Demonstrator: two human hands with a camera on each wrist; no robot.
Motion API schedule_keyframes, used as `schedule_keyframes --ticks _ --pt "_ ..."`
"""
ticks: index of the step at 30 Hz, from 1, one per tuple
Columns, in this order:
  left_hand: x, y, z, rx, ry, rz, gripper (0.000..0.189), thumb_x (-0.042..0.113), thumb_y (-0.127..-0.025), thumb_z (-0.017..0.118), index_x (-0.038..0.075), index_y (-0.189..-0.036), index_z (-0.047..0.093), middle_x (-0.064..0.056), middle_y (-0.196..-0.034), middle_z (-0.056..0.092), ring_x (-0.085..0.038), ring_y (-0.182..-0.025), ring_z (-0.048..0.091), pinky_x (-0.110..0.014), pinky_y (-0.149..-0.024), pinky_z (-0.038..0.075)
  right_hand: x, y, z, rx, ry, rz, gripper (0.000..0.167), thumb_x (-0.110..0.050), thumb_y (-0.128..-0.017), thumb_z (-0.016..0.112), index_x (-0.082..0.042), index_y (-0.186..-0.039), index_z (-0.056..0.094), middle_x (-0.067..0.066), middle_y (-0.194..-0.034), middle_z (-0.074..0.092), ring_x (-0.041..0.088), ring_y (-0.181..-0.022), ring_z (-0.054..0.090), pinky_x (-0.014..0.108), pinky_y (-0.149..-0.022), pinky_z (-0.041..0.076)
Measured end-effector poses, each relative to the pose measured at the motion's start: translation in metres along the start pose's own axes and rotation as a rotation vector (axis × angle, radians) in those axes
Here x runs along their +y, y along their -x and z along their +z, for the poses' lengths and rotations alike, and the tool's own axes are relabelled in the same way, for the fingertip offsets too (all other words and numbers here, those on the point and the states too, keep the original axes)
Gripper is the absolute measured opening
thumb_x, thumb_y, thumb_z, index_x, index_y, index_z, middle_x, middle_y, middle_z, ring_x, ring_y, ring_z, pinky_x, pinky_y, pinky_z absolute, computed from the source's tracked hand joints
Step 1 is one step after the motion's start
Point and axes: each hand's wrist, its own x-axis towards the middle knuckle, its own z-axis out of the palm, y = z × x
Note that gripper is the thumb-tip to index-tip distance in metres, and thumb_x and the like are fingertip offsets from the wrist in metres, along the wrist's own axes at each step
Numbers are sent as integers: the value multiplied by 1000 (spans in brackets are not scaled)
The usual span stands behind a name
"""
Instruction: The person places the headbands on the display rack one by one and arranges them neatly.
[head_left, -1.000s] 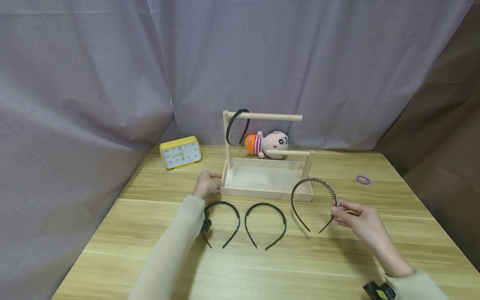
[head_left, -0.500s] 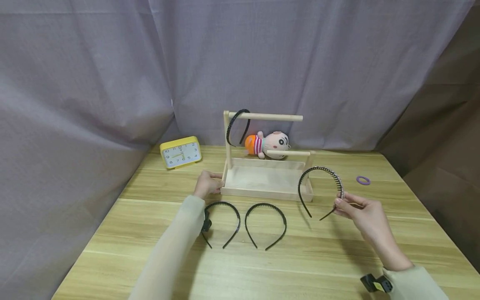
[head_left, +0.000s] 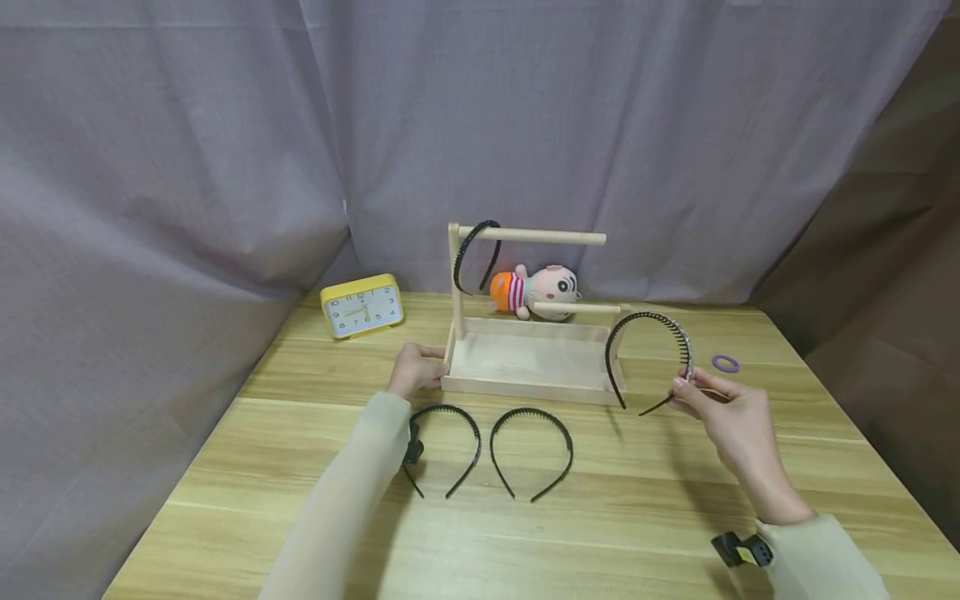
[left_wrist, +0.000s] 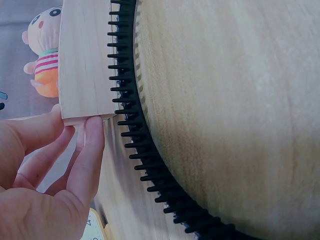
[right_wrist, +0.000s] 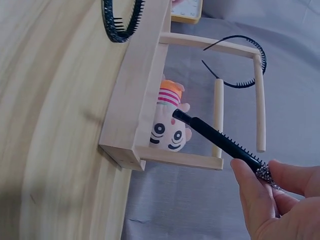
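Observation:
My left hand (head_left: pixel 412 369) pinches the left end of a pale wooden rack (head_left: pixel 517 388), which has a tray base and two rails. In the left wrist view its fingers (left_wrist: pixel 90 155) sit at the tray's corner. My right hand (head_left: pixel 738 425) holds a black toothed headband (head_left: pixel 647 315) with sparkly trim, raised above the table by one side. In the right wrist view this headband (right_wrist: pixel 222 140) appears edge-on near the rack's short rail (right_wrist: pixel 218 115). Another black headband (head_left: pixel 461 254) hangs at the left of the top rail.
Two black headbands, a left one (head_left: pixel 478 433) and a right one (head_left: pixel 531 411), lie in front of the rack. A yellow clock (head_left: pixel 363 307) stands at the back left. Behind the rack lies a plush doll (head_left: pixel 551 289); a purple hair tie (head_left: pixel 725 363) is at right.
My right hand has moved the headband up, away from me and slightly right, beside the rack's right end. The left hand has stayed at the rack's left end.

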Motion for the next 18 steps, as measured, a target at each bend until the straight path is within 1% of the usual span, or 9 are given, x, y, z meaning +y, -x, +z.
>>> schedule_keyframes --ticks 3,7,9,14,18 --pt "0 1 0 -2 5 -1 34 -4 -84 69 -2 -118 68 -28 -112 67 -23 -80 71 -31 -74 62 -2 -3 3 25 -29 -30 28 10 -83 70 -16 -90 73 -3 -86 74 7 -76 72 24 -70 60" --pt "0 2 0 -6 10 -1 34 -4 -84 69 -2 -119 68 -27 -112 68 -23 -80 71 -31 -74 62 -6 -6 4 44 -25 -49 29 11 -83 70 -17 -91 74 -2 -87 73 7 -75 72 24 -70 60" --pt "0 2 0 -5 10 -1 35 -4 -84 69 -2 -119 68 -27 -111 68 -23 -79 71 -30 -73 62 -8 -8 4 56 -14 -49 30 10 -83 70 -19 -91 73 -2 -87 72 8 -74 72 24 -70 59" --pt "0 1 0 -5 11 0 34 -3 -84 70 -2 -118 68 -27 -112 68 -22 -78 71 -30 -73 62 -11 -12 5 96 1 -37 24 5 -83 72 -13 -98 74 -4 -87 74 10 -73 72 24 -70 59" --pt "0 1 0 -6 12 5 33 -3 -85 69 -2 -118 69 -27 -112 68 -21 -77 70 -31 -72 62 -12 -16 7 135 -3 -27 24 3 -83 73 -12 -102 73 -3 -86 75 11 -72 73 24 -69 59"
